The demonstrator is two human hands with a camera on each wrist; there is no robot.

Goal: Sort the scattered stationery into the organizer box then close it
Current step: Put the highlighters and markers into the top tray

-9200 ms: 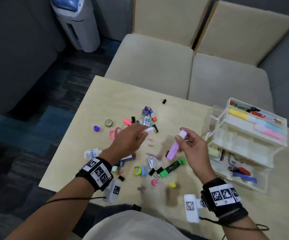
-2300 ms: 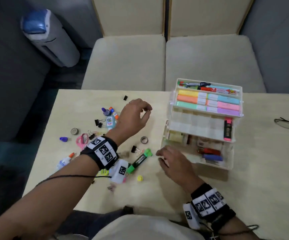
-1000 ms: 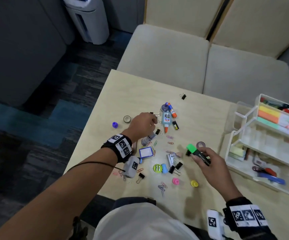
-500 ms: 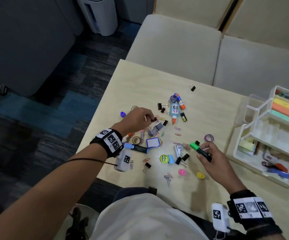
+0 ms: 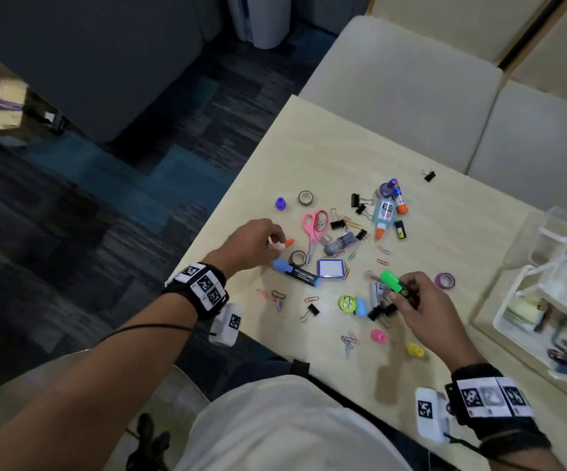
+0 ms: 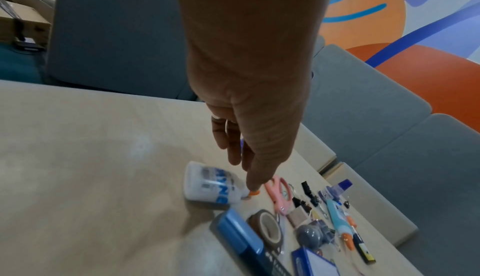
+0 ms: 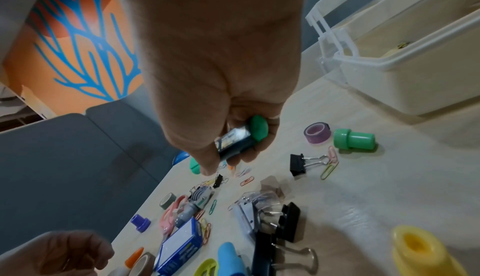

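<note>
Organizer box [image 5: 526, 311]: one, lid open and tiers fanned out, on the table [image 5: 312, 144] at the outer side of the right hand [image 5: 421, 304] and well apart from the left hand [image 5: 251, 243]; the right is plainly the nearer.

Highlighters: two. The green one [image 5: 394, 283] is clenched in the right hand's curled fingers, long axis slanting up-left toward the clutter, cap end leading; my guess is it only has to swing outward to reach the box. The blue one [image 5: 295, 271] lies flat just below the left hand, long axis running toward the right hand.

Glue bottles: two counted. A white one [image 6: 207, 184] lies under the left hand, fingertips closing on its orange nozzle, grip not yet firm. A blue one [image 5: 384, 214] lies beyond both hands.

Pink scissors [image 5: 314, 229]: one pair, just beyond the left hand.

Tape rolls: three.

Binder clips and paper clips: many, scattered between the hands, too small to count surely.
</note>
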